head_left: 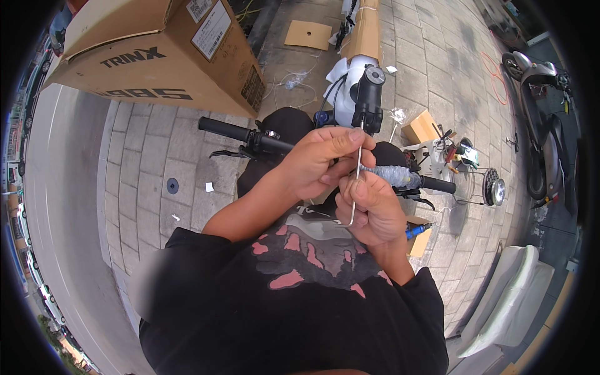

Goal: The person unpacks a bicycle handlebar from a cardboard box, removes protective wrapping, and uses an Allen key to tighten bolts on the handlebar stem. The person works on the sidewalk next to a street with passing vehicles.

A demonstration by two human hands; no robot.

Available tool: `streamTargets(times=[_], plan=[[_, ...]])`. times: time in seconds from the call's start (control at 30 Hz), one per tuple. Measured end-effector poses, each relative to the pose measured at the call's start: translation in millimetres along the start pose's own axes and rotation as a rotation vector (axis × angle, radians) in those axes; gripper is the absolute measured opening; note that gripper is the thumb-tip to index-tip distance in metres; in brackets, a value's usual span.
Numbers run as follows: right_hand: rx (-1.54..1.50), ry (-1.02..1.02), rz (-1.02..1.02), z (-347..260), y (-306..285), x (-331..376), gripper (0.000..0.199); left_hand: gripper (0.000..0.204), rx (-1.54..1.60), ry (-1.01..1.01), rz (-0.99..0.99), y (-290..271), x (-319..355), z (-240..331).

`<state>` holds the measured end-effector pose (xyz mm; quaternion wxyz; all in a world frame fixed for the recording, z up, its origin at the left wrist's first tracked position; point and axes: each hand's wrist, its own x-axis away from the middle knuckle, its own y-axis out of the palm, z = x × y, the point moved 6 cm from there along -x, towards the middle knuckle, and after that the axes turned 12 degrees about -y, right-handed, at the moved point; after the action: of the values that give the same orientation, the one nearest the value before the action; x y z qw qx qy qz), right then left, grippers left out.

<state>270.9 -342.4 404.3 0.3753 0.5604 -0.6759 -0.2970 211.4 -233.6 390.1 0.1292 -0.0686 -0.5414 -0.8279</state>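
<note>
A thin silver hex key [359, 159] with a bent short end runs between my two hands. My left hand [325, 159] is closed, pinching its upper part close below the black handlebar stem [367, 100]. Lower down, the fingers of my right hand [374, 209] wrap around the key near its bend. Whether the upper tip sits in a bolt, I cannot tell. Behind my hands lies a handlebar with a black left grip [223, 129], a brake lever [226, 154] and a black right grip [439, 184]. Clear plastic wrap [395, 175] covers part of its right side.
A large cardboard box [150, 59] stands at the far left. The bike frame, wrapped in cardboard [364, 37], stretches away from me. Tools [447, 153], an open small carton [422, 127] and a wheel hub [495, 187] are at right. A scooter [544, 125] stands farther right.
</note>
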Motion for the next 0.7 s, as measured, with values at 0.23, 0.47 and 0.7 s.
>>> streamTargets(times=[0.23,0.47,0.7], plan=[[-0.007,0.016,-0.061,1.1,-0.7,3.8,0.040,0.026,-0.040,0.032,0.018,-6.4,2.5,0.8],[0.126,0.086,-0.084,1.7,-5.5,0.8,0.038,0.028,-0.050,0.012,-0.002,-4.1,7.1,4.6],[0.092,0.042,-0.006,6.1,-7.4,-3.6,0.028,0.027,-0.150,0.061,0.139,-5.7,6.7,2.6]])
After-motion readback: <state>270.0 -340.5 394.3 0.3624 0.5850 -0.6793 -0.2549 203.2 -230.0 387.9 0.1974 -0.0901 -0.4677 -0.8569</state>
